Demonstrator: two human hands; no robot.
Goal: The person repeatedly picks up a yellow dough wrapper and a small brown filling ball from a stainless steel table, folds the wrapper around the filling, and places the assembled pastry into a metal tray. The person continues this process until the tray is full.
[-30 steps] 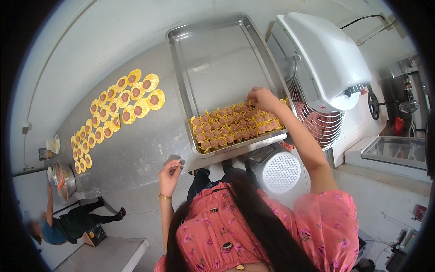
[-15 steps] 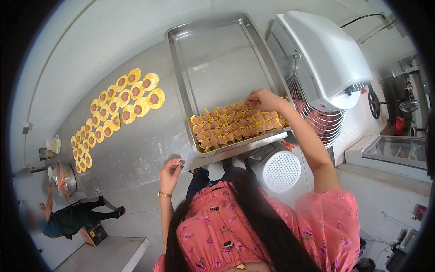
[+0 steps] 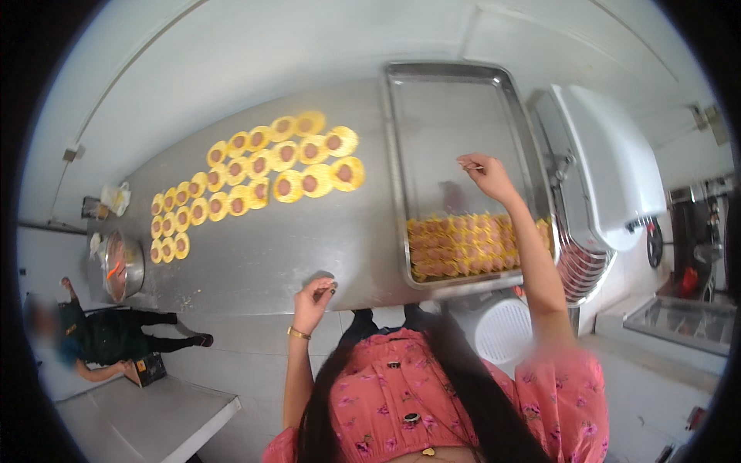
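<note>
yellow round wrappers point(image 3: 349, 142), each topped with a ball of pinkish filling point(image 3: 285, 153), are laid out in slanting rows on the left part of the metal table point(image 3: 347, 247). to their right, a large shallow metal tray point(image 3: 448, 116) is set on the table, and its near end is packed with rows of filled dumplings point(image 3: 463, 247) in gathered yellow skins. over the middle of the tray, just beyond the dumplings, the right hand point(image 3: 488, 179) is held with its fingers bent toward the thumb — whether the tips meet cannot be told. the left hand point(image 3: 312, 301) is held near the front edge of the table, to the left of the tray and well apart from the wrappers; its fingers are curled in toward the thumb, and whether anything small is pinched there cannot be told. just below it, a gold-coloured band point(image 3: 298, 332) is worn. beside the tray on the right, a white machine point(image 3: 610, 170) with a wire guard point(image 3: 579, 270) is placed. below the table, a white perforated round panel point(image 3: 503, 330) is seen. at the table's far left end, a metal bowl point(image 3: 133, 266) is seen, with a co-worker point(image 3: 116, 337) in dark clothing nearby.
</note>
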